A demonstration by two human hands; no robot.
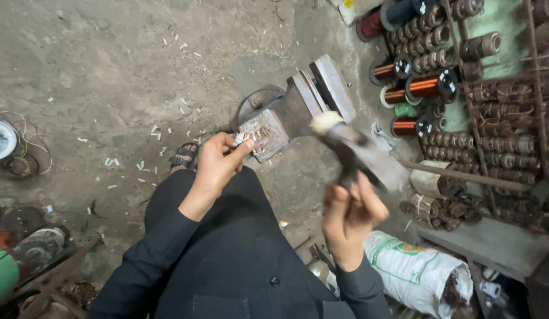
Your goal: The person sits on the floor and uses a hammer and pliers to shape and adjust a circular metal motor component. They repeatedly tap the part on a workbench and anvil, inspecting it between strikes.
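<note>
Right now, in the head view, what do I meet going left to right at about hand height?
White disc with wires → sandal → left hand on the metal block → right hand gripping the hammer → rack of wound coils.

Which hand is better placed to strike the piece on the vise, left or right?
Right, probably. The right hand grips the raised hammer; the left hand holds the metal piece at the vise.
</note>
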